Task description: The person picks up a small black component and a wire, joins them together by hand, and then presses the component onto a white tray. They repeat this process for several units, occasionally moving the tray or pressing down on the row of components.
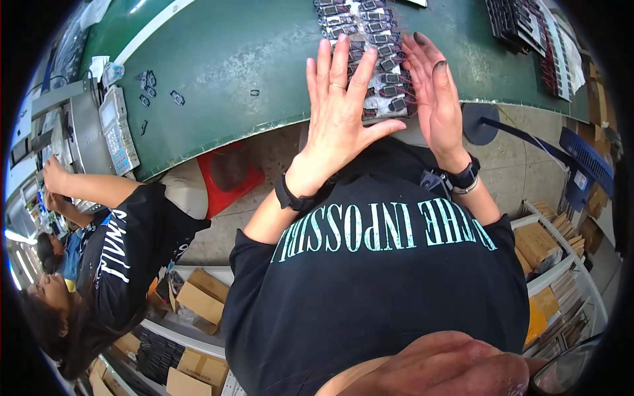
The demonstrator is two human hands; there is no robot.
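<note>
The left hand (335, 119), palm down with fingers spread, reaches over the near left side of a tray of small black parts (392, 91) with thin red wires, while the right hand (439, 112), turned on edge with dark-smudged fingertips, is just beside its right side. Well left of the left hand, a few loose black pieces (177, 98) lie on the green table (264, 56); right of the right hand sit more wired parts (518, 30) and, nearer the body, a blue fan (588, 165).
</note>
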